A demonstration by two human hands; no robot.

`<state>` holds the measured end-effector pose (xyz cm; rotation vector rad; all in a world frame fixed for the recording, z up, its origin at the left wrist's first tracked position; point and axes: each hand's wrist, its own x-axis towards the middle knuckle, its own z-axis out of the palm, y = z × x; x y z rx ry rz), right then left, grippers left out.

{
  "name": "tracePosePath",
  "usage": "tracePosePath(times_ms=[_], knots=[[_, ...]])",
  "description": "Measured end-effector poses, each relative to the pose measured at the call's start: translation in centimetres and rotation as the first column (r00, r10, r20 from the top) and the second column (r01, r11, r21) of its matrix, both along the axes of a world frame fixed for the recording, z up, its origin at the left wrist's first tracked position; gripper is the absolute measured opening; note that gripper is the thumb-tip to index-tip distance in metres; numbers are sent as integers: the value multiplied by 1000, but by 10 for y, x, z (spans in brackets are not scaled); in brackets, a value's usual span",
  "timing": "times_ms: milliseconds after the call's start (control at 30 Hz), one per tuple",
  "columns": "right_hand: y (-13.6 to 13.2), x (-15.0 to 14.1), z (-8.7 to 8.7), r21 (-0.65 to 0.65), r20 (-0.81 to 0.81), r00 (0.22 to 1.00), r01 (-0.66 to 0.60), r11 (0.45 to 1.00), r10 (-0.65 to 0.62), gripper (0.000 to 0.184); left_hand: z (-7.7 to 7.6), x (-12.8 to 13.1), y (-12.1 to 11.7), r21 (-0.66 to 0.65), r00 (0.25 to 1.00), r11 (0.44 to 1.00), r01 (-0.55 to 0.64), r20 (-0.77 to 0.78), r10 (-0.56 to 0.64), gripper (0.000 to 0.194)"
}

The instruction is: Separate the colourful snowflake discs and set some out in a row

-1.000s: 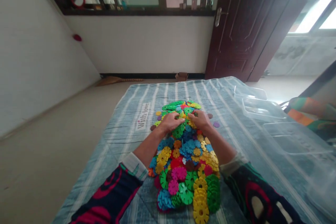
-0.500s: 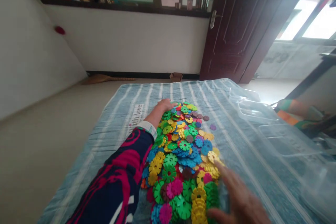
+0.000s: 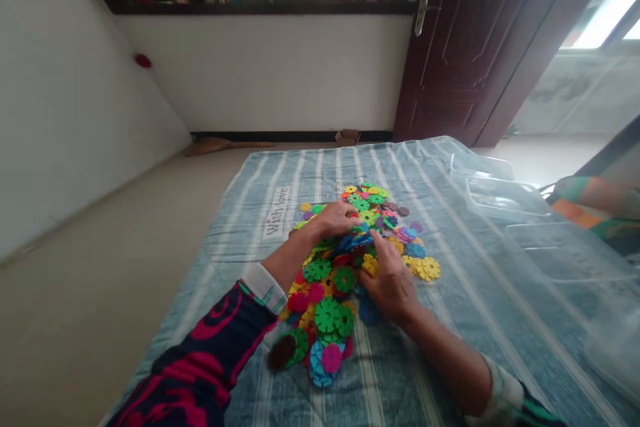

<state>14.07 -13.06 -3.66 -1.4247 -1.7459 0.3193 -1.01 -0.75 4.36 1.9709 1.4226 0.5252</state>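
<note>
A heap of notched plastic interlocking discs [image 3: 327, 313] in green, yellow, blue, pink, red and brown lies along the middle of the striped bedcover [image 3: 240, 333]. My left hand [image 3: 333, 220] reaches into the heap from the left, its fingers curled over discs. From the right, my right hand [image 3: 393, 280] presses in with fingers bent and thumb apart, around several blue, brown and yellow discs. The two hands face each other with blue discs [image 3: 356, 240] bunched between their fingertips. A blurred brown disc [image 3: 281, 352] is at the heap's near left edge.
Clear plastic boxes [image 3: 507, 199] stand along the right side of the bed. Beside them is an orange and green cloth [image 3: 583, 210]. A wooden door [image 3: 450, 60] and a window ledge [image 3: 265, 8] with bottles and cups lie beyond the bed.
My right hand has moved in from the heap's right edge to its middle. My left hand has come nearer and to the right. Discs have been pushed together, and the heap's near part has spread.
</note>
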Motion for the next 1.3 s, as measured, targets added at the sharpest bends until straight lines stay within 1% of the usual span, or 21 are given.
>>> tracePosePath(times_ms=[133, 233, 333, 400, 433, 500, 600, 633, 667, 700, 767, 800, 867, 933, 1000, 1033, 1067, 1133, 1167, 1233, 1300], knots=[[31, -2, 7, -1, -262, 965, 20, 1000, -19, 63, 3, 0, -25, 84, 999, 996, 19, -28, -17, 26], [57, 0, 15, -25, -386, 922, 28, 999, -35, 61, 3, 2, -44, 120, 999, 993, 9, -41, -4, 27], [83, -1, 28, -135, -435, 898, 8, 991, -66, 59, 0, 7, -69, 146, 999, 989, 3, -53, 5, 28], [97, -6, 38, -218, -441, 895, -33, 975, -68, 57, -2, 11, -89, 161, 998, 987, 16, -59, -6, 27], [102, -9, 43, -240, -441, 896, -58, 969, -56, 55, -3, 13, -99, 167, 998, 986, 24, -63, -14, 27], [107, -15, 53, -237, -448, 894, -114, 965, -4, 48, -4, 17, -117, 176, 997, 983, 54, -63, -43, 27], [106, -16, 62, -206, -483, 873, -191, 960, 70, 40, -6, 16, -140, 196, 987, 968, 159, -22, -157, 31], [104, -11, 63, -200, -473, 878, -187, 962, 72, 39, -6, 13, -145, 210, 985, 962, 173, -13, -174, 34], [103, -4, 62, -192, -438, 897, -155, 969, 57, 36, -6, 9, -150, 227, 986, 959, 168, -13, -169, 36], [100, 5, 60, -177, -377, 926, -95, 980, 22, 33, -7, 2, -155, 250, 990, 958, 140, -22, -138, 38], [95, 28, 53, -134, -197, 977, 54, 990, -80, 27, -9, -16, -164, 299, 997, 953, 48, -65, -30, 40], [91, 40, 48, -120, -103, 986, 117, 986, -129, 26, -12, -27, -169, 330, 995, 944, -10, -88, 42, 41], [82, 59, 36, -149, 55, 979, 203, 968, -197, 29, -21, -50, -181, 385, 971, 914, -132, -134, 196, 41], [73, 66, 24, -209, 169, 963, 242, 948, -209, 32, -37, -68, -196, 427, 918, 865, -265, -161, 361, 44], [64, 59, 14, -238, 228, 960, 219, 946, -165, 35, -58, -76, -210, 430, 864, 826, -366, -172, 473, 51], [60, 52, 10, -236, 233, 964, 186, 954, -131, 36, -68, -76, -216, 430, 846, 812, -394, -175, 503, 57], [57, 43, 8, -224, 222, 970, 146, 964, -96, 36, -77, -73, -221, 436, 837, 802, -408, -172, 519, 62], [50, 23, 6, -181, 163, 986, 67, 981, -37, 35, -90, -61, -225, 459, 850, 797, -392, -151, 505, 70], [47, 14, 6, -152, 126, 992, 23, 988, -4, 33, -93, -53, -225, 465, 857, 799, -381, -148, 494, 73], [39, 2, 7, -74, 58, 994, -84, 994, 88, 31, -95, -37, -221, 471, 869, 805, -362, -143, 474, 77], [32, 3, 8, 21, 10, 982, -189, 982, 189, 30, -94, -24, -217, 483, 871, 803, -350, -149, 469, 76]])
